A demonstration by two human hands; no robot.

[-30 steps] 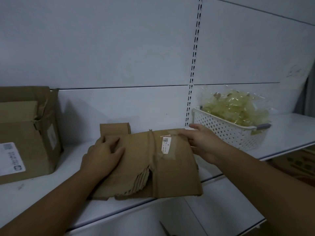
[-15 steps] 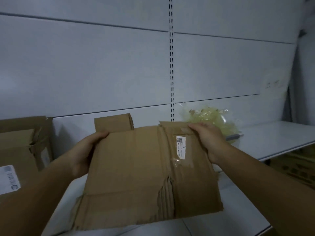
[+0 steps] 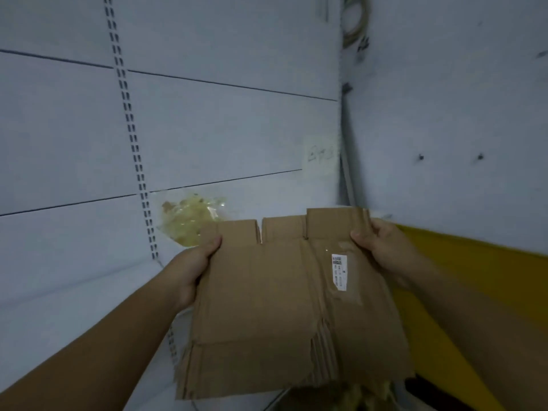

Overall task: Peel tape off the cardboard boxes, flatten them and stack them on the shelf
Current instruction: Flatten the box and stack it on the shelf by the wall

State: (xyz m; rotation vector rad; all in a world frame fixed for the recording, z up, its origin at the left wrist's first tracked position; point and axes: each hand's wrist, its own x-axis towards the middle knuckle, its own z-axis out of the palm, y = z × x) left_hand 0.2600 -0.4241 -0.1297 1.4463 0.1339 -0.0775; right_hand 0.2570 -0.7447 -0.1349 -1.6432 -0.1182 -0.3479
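Note:
I hold a stack of flattened cardboard boxes (image 3: pixel 281 307) in the air in front of me, tilted with its far edge up. A white label (image 3: pixel 339 272) and a strip of clear tape sit on its top sheet at the right. My left hand (image 3: pixel 195 265) grips the stack's upper left edge, thumb on top. My right hand (image 3: pixel 379 244) grips the upper right corner. The white shelf (image 3: pixel 74 315) lies below and to the left of the stack.
A clear bag of yellowish items (image 3: pixel 189 221) shows behind the stack against the white slotted back panel (image 3: pixel 130 137). A yellow surface (image 3: pixel 474 277) runs along the right under a white wall. Something brownish lies below the stack at the bottom edge.
Both hands lifted the flattened stack off the shelf and carried it to the right. The view swung right; the open cardboard box at left and the white basket left the frame.

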